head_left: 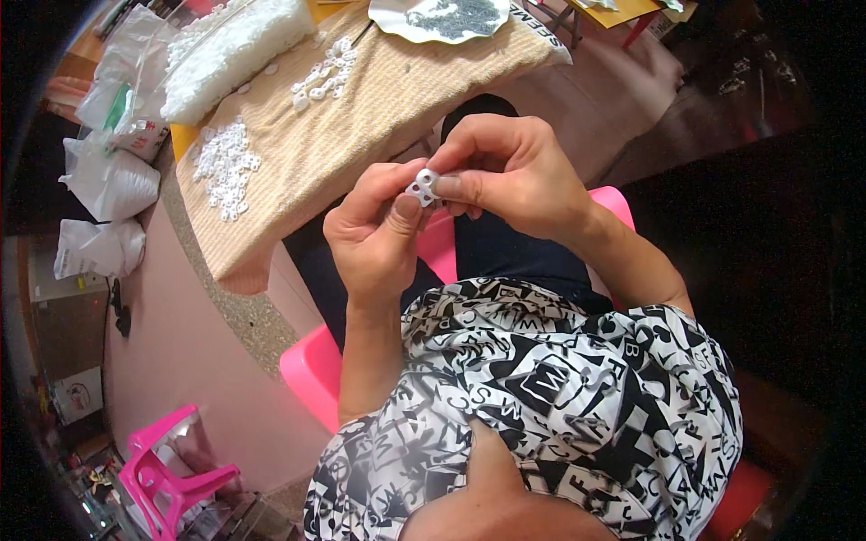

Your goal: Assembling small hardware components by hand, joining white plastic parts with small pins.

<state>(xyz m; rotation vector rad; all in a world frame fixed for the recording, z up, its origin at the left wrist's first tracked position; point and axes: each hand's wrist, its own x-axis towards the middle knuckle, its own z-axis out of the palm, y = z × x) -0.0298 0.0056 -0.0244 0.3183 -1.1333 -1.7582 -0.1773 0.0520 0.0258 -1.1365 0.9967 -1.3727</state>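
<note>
Between my two hands, above my lap, is a small white plastic piece [423,186] with several round holes. My left hand [374,221] pinches it from the left with thumb and fingertips. From the right, my right hand [510,176] grips it, the thumb lying across its edge. Fingers cover part of the piece, so its full outline is hidden. Beyond my hands, on the cloth-covered table, lie a loose heap of small white plastic pieces [225,169] at the left and a smaller group of white pieces [327,74] farther back.
The tan striped cloth [361,117] drapes over the table's near edge. At the back stand a large clear bag of white pieces [236,54] and a white plate [392,20] holding small grey bits. White plastic bags [108,176] line the left. A pink stool [171,473] is at lower left.
</note>
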